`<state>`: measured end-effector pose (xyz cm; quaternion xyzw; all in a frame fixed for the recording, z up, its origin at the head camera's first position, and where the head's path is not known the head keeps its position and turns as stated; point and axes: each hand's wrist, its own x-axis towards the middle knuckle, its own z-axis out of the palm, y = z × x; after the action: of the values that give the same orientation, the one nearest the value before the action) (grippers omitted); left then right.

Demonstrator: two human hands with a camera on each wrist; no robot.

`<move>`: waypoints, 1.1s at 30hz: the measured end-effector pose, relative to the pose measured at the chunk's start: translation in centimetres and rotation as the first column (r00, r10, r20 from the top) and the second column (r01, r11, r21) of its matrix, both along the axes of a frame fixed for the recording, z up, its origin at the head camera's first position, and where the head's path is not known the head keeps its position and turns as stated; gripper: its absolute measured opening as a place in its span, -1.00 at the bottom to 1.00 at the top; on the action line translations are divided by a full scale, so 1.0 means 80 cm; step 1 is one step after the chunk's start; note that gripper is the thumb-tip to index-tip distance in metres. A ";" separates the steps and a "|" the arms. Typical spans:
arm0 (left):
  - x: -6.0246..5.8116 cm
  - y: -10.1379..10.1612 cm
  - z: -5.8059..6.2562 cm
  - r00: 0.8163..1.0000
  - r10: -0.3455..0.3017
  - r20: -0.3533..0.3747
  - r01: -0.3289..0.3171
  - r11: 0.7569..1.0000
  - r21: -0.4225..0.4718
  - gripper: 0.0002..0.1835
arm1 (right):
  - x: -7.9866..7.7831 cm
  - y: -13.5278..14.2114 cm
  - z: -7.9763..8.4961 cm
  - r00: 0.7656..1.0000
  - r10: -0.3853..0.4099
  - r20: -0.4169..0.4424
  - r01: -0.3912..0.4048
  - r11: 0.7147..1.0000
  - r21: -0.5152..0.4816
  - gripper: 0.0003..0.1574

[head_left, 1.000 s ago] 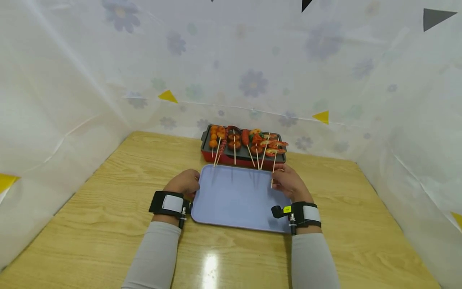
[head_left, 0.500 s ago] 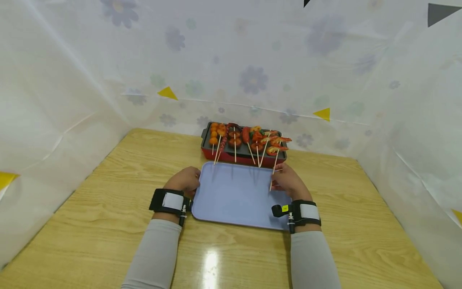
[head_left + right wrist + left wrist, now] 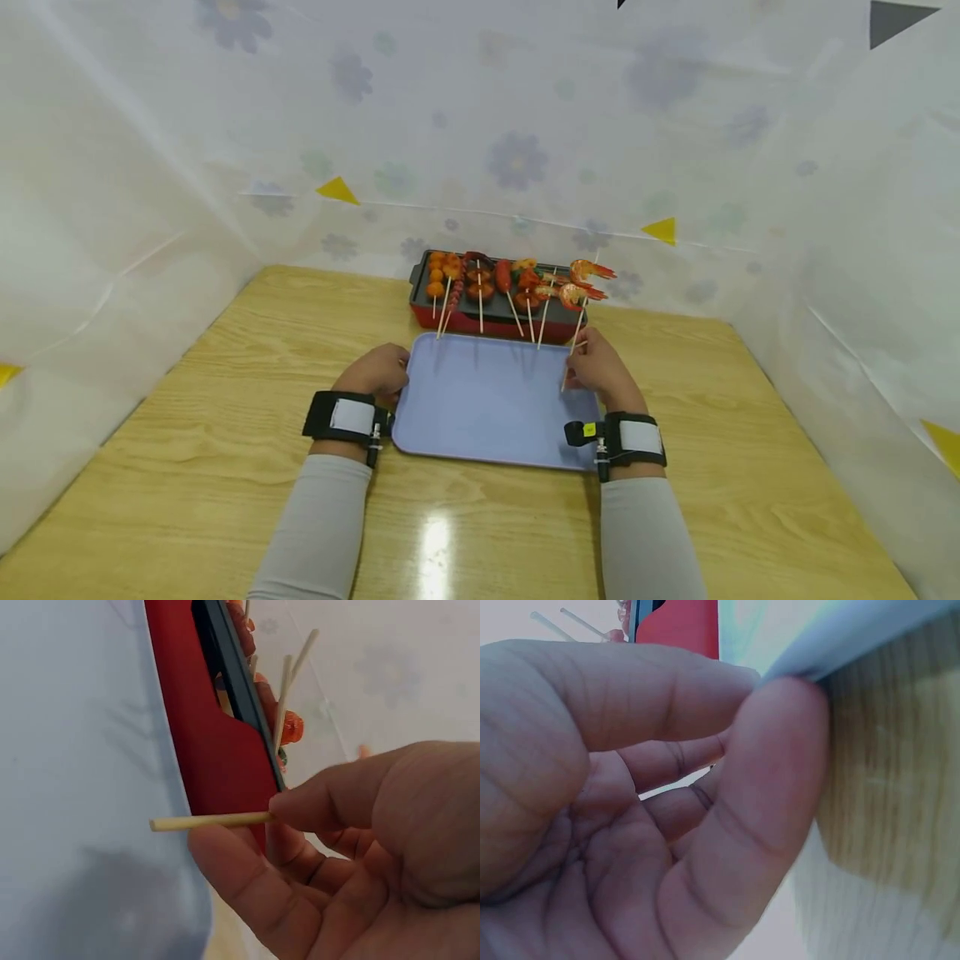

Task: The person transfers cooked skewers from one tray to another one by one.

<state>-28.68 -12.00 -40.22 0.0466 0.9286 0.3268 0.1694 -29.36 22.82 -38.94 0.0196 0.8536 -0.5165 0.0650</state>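
My right hand (image 3: 600, 367) pinches the stick of a shrimp skewer (image 3: 576, 297) between thumb and fingers. The shrimp are raised above the right end of the red and black grill (image 3: 558, 331). In the right wrist view, the blunt end of the stick (image 3: 176, 824) sticks out past the fingertips, over the tray's edge. My left hand (image 3: 378, 369) holds the left edge of a pale blue tray (image 3: 487, 408). The left wrist view has the thumb and forefinger (image 3: 667, 690) meeting at that edge. Nothing lies on the tray.
Several skewers stay on the grill: orange balls (image 3: 436, 289), brown round slices (image 3: 480, 293), a red sausage (image 3: 503, 277). Their sticks point toward the tray. A flower-patterned sheet (image 3: 517, 162) stands behind the wooden table (image 3: 262, 400).
The shrimp skewer has lifted off the grill's right end, its shrimp moving up and slightly right with my right hand. My left hand keeps its place on the tray's edge.
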 end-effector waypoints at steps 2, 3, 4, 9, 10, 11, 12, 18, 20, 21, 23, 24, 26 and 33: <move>0.000 0.000 0.000 1.000 0.004 0.004 -0.004 1.000 0.006 -0.57 | 0.003 -0.001 0.005 1.000 0.018 -0.020 -0.018 1.000 0.017 -0.63; 0.001 0.000 0.000 1.000 0.006 0.006 -0.006 1.000 0.009 -0.55 | 0.004 -0.001 0.007 0.999 0.025 -0.029 -0.024 0.999 0.027 -0.63; 0.001 0.000 -0.001 1.000 0.008 0.007 -0.008 1.000 0.011 -0.55 | 0.006 -0.001 0.009 0.999 0.032 -0.040 -0.030 0.999 0.041 -0.64; 0.001 0.002 -0.001 1.000 0.018 0.012 -0.018 1.000 0.022 -0.51 | 0.014 0.000 0.019 0.997 0.017 -0.073 -0.008 0.993 0.122 -0.74; 0.000 0.002 0.000 1.000 0.017 0.013 -0.017 1.000 0.021 -0.51 | 0.016 0.001 0.021 0.997 0.011 -0.078 0.000 0.991 0.134 -0.77; 0.000 0.002 0.000 1.000 0.019 0.016 -0.019 1.000 0.020 -0.51 | 0.017 0.001 0.023 0.997 0.003 -0.081 0.009 0.989 0.147 -0.80; 0.000 0.002 0.001 1.000 0.020 0.017 -0.020 1.000 0.018 -0.51 | 0.019 0.002 0.024 0.996 -0.002 -0.085 0.016 0.987 0.157 -0.82; -0.001 0.004 0.001 1.000 0.021 0.020 -0.021 1.000 0.010 -0.49 | 0.029 0.001 0.035 0.995 -0.016 -0.096 0.033 0.983 0.181 -0.86; -0.001 0.004 0.001 1.000 0.019 0.018 -0.020 1.000 0.017 -0.48 | 0.032 0.001 0.036 0.995 -0.018 -0.096 0.036 0.981 0.188 -0.86; -0.001 0.004 0.001 1.000 0.020 0.020 -0.021 1.000 0.022 -0.48 | 0.033 0.001 0.036 0.995 -0.016 -0.097 0.034 0.980 0.194 -0.86; 0.000 0.003 0.000 1.000 0.023 0.020 -0.024 0.999 0.026 -0.48 | 0.035 0.002 0.037 0.994 -0.008 -0.108 0.031 0.976 0.215 -0.87; 0.000 0.003 0.000 1.000 0.022 0.019 -0.023 0.999 0.025 -0.48 | 0.036 0.002 0.037 0.993 -0.004 -0.114 0.031 0.973 0.230 -0.87; 0.000 0.002 -0.001 0.999 0.027 0.021 -0.027 0.999 0.022 -0.48 | 0.039 0.003 0.037 0.992 0.008 -0.125 0.025 0.965 0.261 -0.89; 0.001 -0.002 0.000 0.999 0.026 0.022 -0.027 0.999 0.021 -0.44 | 0.049 0.001 0.042 0.992 0.060 -0.112 -0.021 0.949 0.316 -0.85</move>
<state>-28.61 -12.14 -40.20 0.0326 0.9238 0.3393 0.1745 -25.43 22.89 -35.57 -0.0190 0.9274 -0.3730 0.0200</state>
